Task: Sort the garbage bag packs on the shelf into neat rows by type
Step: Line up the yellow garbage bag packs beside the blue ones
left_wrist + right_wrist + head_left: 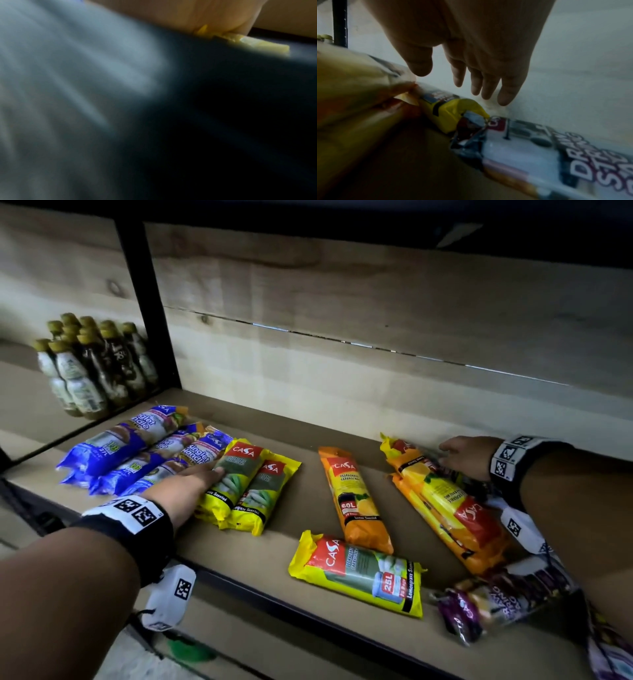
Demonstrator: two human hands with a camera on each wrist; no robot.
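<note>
Three blue Singlet Handle packs [137,453] lie side by side at the shelf's left. Two yellow Casa packs [260,491] sit right of them. My left hand [205,474] rests flat on the left yellow one, fingers straight; the left wrist view is blurred, with only a yellow pack end [257,43] showing. One orange Casa pack [356,501] lies mid-shelf, and a third yellow pack [359,573] lies crosswise in front of it. Orange packs [445,508] lie overlapped at the right. My right hand [450,81] hovers over their far end with straight fingers, holding nothing.
A white and purple drawstring pack [496,604] lies at the front right, and another one [539,155] lies along the back wall. Several bottles [92,364] stand in the neighbouring bay behind a black post [147,302]. Bare shelf board [301,491] shows between the yellow and orange packs.
</note>
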